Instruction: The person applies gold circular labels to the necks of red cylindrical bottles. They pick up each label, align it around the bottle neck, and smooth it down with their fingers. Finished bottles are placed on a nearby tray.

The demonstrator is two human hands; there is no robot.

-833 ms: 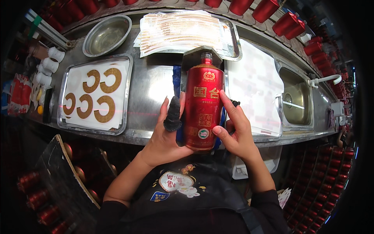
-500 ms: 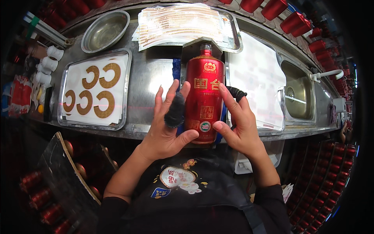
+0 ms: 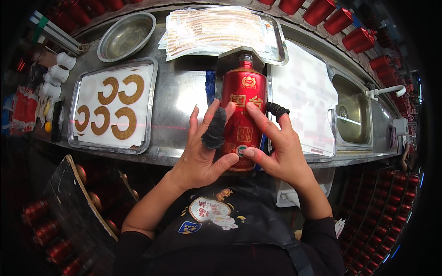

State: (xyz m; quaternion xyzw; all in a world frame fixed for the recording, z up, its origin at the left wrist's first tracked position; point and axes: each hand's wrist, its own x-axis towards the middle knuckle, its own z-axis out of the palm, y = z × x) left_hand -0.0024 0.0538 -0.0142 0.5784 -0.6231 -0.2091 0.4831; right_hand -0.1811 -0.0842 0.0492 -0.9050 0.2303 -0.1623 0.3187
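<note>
A glossy red bottle (image 3: 245,122) with gold print and a round green-and-white sticker (image 3: 241,150) lies face up, neck pointing away from me, in a dark angular cradle (image 3: 226,61) at the counter's front edge. My left hand (image 3: 201,148) is open at its left side, fingers spread, thumb and fingertips touching the red surface. On the other side my right hand (image 3: 282,147) is open too, with its thumb beside the sticker and a fingertip on the gold characters. Each hand wears a black cover on one finger.
On the left, a metal tray (image 3: 149,99) carries a sheet of gold C-shaped labels beneath a round steel basin (image 3: 152,34). Behind the bottle, another tray (image 3: 280,46) holds curved label strips. White sheets (image 3: 301,96) and a sink (image 3: 352,112) with a white faucet (image 3: 389,91) lie right. Red bottles surround the counter.
Both hands have shifted inward over the bottle's front; the right thumb and fingertip have moved left, from its right edge toward the middle. The bottle stays in the cradle.
</note>
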